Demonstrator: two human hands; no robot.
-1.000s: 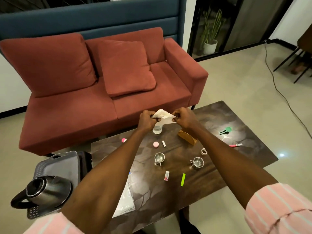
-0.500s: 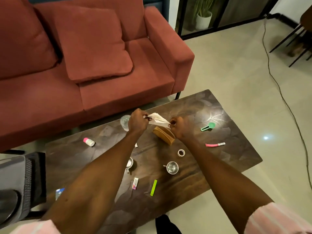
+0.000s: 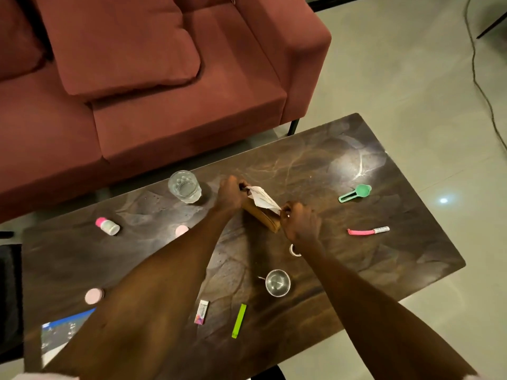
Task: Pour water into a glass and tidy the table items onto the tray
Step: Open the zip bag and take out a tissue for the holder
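Napkin [image 3: 262, 198] is pinched at both ends: left hand [image 3: 230, 193] grips one end, right hand [image 3: 300, 222] grips the other. A sec ago both hands held it up high over the desk [image 3: 397, 259]; now it's down low, right on top of the wooden holder [image 3: 262, 218]. Looks like it's abt to go into the holder. Glass [image 3: 184, 186] w/ water sits just beside the left hand. Tray isn't in view now, so lots of small stuff is not yet tidied.
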